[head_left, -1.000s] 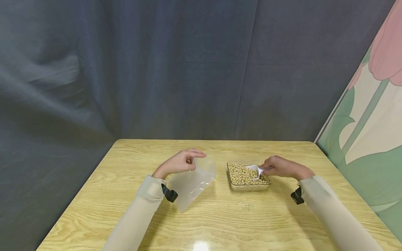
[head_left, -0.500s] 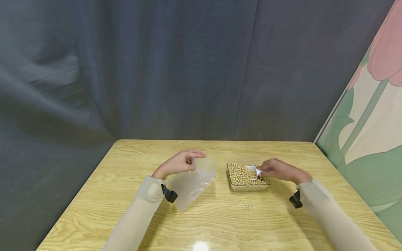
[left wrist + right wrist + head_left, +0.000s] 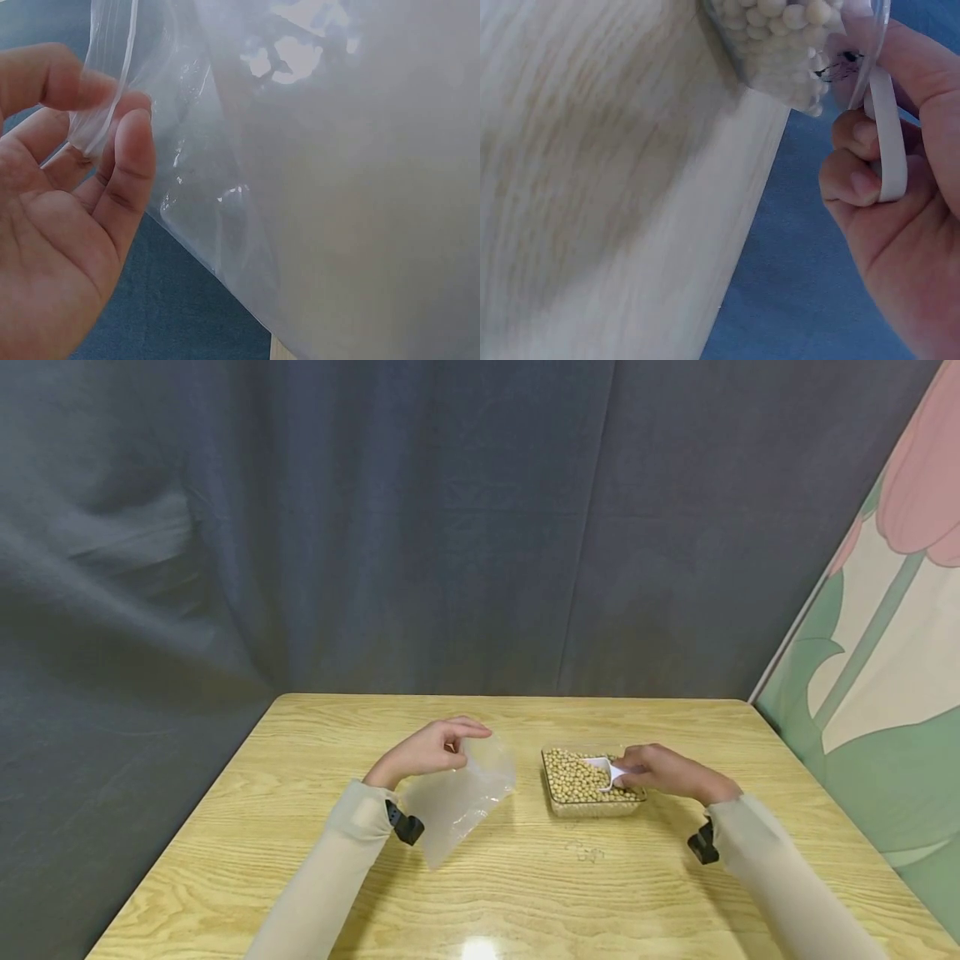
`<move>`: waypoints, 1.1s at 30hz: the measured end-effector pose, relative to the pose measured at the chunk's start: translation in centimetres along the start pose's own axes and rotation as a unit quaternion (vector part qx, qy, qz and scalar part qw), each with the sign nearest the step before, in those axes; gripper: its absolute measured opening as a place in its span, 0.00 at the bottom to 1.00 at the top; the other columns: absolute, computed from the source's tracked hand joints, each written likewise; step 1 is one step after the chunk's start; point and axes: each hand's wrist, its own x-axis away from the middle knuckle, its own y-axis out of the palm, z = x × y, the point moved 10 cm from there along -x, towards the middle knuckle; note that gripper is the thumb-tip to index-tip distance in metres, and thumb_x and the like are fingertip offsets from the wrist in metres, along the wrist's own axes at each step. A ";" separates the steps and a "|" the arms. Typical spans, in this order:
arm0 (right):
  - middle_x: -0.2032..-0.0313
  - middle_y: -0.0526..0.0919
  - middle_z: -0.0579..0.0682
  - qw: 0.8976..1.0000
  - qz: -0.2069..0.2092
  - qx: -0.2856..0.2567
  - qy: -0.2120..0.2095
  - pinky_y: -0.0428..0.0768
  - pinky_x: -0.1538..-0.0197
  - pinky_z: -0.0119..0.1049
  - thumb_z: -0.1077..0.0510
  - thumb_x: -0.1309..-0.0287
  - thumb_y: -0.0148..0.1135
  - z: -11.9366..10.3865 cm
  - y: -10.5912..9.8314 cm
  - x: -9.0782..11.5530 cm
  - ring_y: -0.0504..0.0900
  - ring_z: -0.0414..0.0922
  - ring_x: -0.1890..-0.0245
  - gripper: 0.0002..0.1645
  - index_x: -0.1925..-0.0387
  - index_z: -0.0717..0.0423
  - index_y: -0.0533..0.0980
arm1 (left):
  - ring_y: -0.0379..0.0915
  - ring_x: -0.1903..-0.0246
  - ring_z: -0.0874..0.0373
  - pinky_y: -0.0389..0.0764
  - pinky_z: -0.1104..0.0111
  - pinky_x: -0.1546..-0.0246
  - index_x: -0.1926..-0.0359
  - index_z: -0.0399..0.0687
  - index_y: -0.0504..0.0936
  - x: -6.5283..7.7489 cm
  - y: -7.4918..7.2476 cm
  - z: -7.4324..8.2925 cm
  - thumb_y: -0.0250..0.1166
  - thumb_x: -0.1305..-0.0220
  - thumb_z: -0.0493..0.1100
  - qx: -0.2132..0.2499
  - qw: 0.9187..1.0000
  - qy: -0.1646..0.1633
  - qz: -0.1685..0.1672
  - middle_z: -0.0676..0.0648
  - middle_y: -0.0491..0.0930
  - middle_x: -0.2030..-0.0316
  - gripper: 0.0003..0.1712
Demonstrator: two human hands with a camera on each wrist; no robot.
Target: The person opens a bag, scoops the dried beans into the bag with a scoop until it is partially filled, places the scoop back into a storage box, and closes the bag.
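Clear bag [image 3: 453, 806], on my head feed, hangs left of the tub [image 3: 596, 810], near but not touching, its lower corner slanting away from the tub toward the near side of the table [image 3: 510, 902]. The left hand [image 3: 427, 748] is left of the tub too, its fingers [image 3: 135, 161] bent in a loose pinch at the bag's zip edge, the tips almost meeting; I can't tell how wide the mouth stands, and I make out no beans inside. The tub holds pale beans [image 3: 570, 777] up near its rim. In its right part sits the white scoop [image 3: 616, 773], partly sunk; I can't judge its load. The line I'd steer by is the scoop's long axis, running right to left: handle at the tub's right side, mouth facing the bag, which lies out past the tub's left side. The right hand [image 3: 671, 770], over the tub's right edge, is the nearer one to the scoop, with fingers curled around the handle.
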 end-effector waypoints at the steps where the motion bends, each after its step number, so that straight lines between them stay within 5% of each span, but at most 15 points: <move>1: 0.56 0.83 0.64 1.000 0.001 -0.004 0.002 0.79 0.52 0.50 0.56 0.36 0.58 0.0 0.0 0.1 0.80 0.60 0.55 0.13 0.76 0.50 0.82 | 0.69 0.66 0.58 0.73 0.71 0.64 0.36 0.39 0.72 0.0 0.0 0.0 0.56 0.42 0.31 0.000 1.000 -0.001 0.000 0.41 0.69 0.36 0.30; 7: 0.48 0.79 0.69 1.000 0.001 -0.020 0.012 0.75 0.47 0.56 0.55 0.34 0.55 0.5 0.1 0.5 0.74 0.67 0.45 0.12 0.67 0.49 0.84 | 0.69 0.67 0.58 0.73 0.71 0.64 0.35 0.39 0.72 0.0 0.0 -0.2 0.56 0.42 0.31 0.003 1.000 -0.004 -0.001 0.41 0.68 0.36 0.31; 14: 0.59 0.79 0.58 0.999 0.005 -0.041 0.017 0.75 0.61 0.32 0.55 0.34 0.55 1.0 0.2 0.4 0.76 0.43 0.62 0.12 0.68 0.50 0.84 | 0.69 0.67 0.59 0.73 0.71 0.64 0.35 0.40 0.72 0.0 0.0 -0.3 0.56 0.42 0.30 0.010 1.000 -0.009 -0.004 0.41 0.68 0.35 0.31; 26: 0.64 0.75 0.54 0.993 -0.022 -0.108 0.039 0.68 0.66 0.34 0.55 0.32 0.53 1.7 0.9 0.4 0.65 0.34 0.71 0.17 0.76 0.56 0.78 | 0.68 0.68 0.58 0.72 0.71 0.67 0.35 0.40 0.72 0.1 0.1 -0.2 0.56 0.43 0.31 0.009 1.000 -0.006 -0.006 0.39 0.66 0.34 0.31; 33: 0.67 0.74 0.50 0.994 -0.021 -0.096 0.041 0.69 0.69 0.33 0.56 0.31 0.52 1.9 0.7 0.5 0.65 0.34 0.74 0.14 0.64 0.55 0.83 | 0.68 0.68 0.58 0.72 0.71 0.67 0.35 0.39 0.71 0.1 0.1 -0.1 0.56 0.43 0.31 0.010 1.000 -0.007 -0.009 0.38 0.65 0.34 0.31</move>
